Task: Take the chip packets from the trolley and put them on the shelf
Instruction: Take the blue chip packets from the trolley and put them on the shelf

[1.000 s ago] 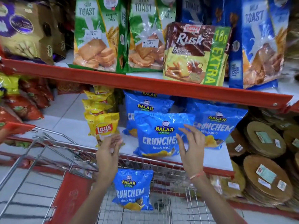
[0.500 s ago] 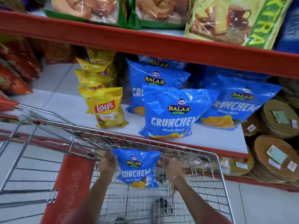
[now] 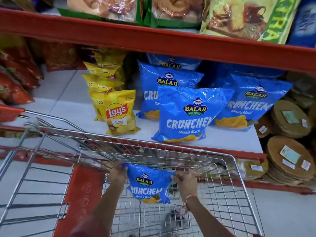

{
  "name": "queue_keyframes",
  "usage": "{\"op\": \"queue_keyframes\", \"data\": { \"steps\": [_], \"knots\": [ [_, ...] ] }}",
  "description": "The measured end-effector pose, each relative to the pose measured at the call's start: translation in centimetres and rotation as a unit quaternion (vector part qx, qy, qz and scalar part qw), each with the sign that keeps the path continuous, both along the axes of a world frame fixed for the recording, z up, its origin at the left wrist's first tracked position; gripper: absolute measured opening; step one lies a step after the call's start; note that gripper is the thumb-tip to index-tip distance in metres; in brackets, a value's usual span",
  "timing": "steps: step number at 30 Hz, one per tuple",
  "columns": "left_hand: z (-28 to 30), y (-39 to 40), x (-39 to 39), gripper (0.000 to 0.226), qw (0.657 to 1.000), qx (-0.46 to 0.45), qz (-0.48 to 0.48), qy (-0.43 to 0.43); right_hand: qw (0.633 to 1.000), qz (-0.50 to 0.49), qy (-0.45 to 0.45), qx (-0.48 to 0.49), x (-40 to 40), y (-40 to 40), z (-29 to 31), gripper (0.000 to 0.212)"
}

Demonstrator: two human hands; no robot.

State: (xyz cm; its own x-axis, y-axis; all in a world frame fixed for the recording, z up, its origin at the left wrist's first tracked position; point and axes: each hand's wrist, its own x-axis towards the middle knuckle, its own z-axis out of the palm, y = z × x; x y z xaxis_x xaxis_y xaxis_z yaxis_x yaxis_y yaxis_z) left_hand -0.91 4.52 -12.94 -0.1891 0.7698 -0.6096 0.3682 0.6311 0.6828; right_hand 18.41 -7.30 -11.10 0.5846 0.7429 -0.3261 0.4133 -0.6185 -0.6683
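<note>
Blue chip packet (image 3: 148, 184), printed "Balaji Wafers Crunchem Masala Masti", hangs upright inside the wire trolley (image 3: 239, 177), just below the basket's far rim. In the head view, the only one, both of the person's bare hands grip it by its top corners. The left hand (image 3: 118, 173) closes on the upper left corner, fingers curled together over the edge; the right hand (image 3: 185, 181) pinches the upper right corner, fingertips pressed against the foil and the knuckles facing the viewer. The packet spans the space between the two hands, its body dangling free under them. A thin band circles the right wrist. How far the thumbs reach behind the packet is hard to tell, since the foil hides them.

Beyond the trolley runs a white shelf (image 3: 71, 106) with a red front edge. On it stand more blue Crunchem packets: a front one (image 3: 186, 115) near the shelf edge, one behind it to the left (image 3: 150, 93), and another to the right (image 3: 251, 103). Left of these a row of yellow Lay's packets (image 3: 118, 112) stands one behind another. Red packets (image 3: 15, 82) fill the far left of the shelf. Stacks of round brown discs with paper labels (image 3: 289, 159) lie at the right. Above, a red upper shelf (image 3: 153, 40) carries toast and rusk packs (image 3: 239, 17), only their lower parts visible.
</note>
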Motion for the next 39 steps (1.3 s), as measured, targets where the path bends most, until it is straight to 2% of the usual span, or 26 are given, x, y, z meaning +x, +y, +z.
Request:
{"op": "queue_keyframes", "data": {
  "steps": [3,6,9,10,11,12,14,20,26,28,30,33,37,39],
  "knots": [
    [0.1,-0.8,-0.9,0.028,1.0,0.022,0.001,0.003,1.0,0.001,0.0,0.015,-0.4,-1.8,0.2,0.009],
    [1.8,-2.3,-2.4,0.02,0.996,0.079,-0.042,0.017,0.998,-0.009,-0.001,0.056,-0.4,-3.6,1.5,0.013],
    [4.3,-4.0,-3.3,0.036,0.985,0.155,-0.051,-0.059,0.995,-0.005,-0.035,0.093,-0.2,-5.1,4.2,0.013],
    [5.1,-4.5,-3.6,0.031,0.979,0.181,-0.044,-0.082,0.993,-0.014,-0.039,0.109,0.0,-5.6,5.3,0.013],
    [6.2,-5.0,-3.7,0.014,0.974,0.204,-0.048,-0.088,0.99,-0.025,-0.045,0.128,0.2,-5.9,6.4,0.011],
    [7.4,-5.4,-3.7,0.014,0.968,0.225,-0.063,-0.089,0.986,-0.032,-0.058,0.15,0.5,-6.2,7.6,0.009],
    [9.8,-5.9,-3.2,0.037,0.957,0.265,-0.083,-0.086,0.978,-0.043,-0.081,0.186,1.3,-6.7,10.2,0.008],
    [16.5,-6.4,0.4,0.032,0.926,0.332,-0.112,-0.143,0.945,-0.111,-0.045,0.304,5.6,-7.6,16.9,0.009],
    [22.6,-6.0,6.9,0.024,0.89,0.412,-0.122,-0.155,0.907,-0.119,-0.042,0.402,12.5,-7.1,22.7,0.005],
    [24.2,-6.1,9.5,0.019,0.879,0.432,-0.122,-0.16,0.899,-0.115,-0.068,0.417,15.2,-6.7,24.0,0.009],
    [25.4,-6.2,12.1,0.024,0.871,0.442,-0.129,-0.169,0.897,-0.112,-0.068,0.423,17.9,-6.1,24.9,0.012],
    [26.0,-6.0,15.8,0.026,0.868,0.453,-0.141,-0.148,0.893,-0.13,-0.054,0.428,22.0,-5.0,25.3,0.013],
    [26.1,-4.9,20.7,0.004,0.865,0.466,-0.17,-0.073,0.892,-0.147,-0.045,0.424,26.7,-3.5,25.0,0.009],
    [26.0,-4.4,22.7,0.003,0.852,0.478,-0.209,-0.03,0.898,-0.151,-0.058,0.41,28.6,-3.0,24.5,0.007]
  ]
}}
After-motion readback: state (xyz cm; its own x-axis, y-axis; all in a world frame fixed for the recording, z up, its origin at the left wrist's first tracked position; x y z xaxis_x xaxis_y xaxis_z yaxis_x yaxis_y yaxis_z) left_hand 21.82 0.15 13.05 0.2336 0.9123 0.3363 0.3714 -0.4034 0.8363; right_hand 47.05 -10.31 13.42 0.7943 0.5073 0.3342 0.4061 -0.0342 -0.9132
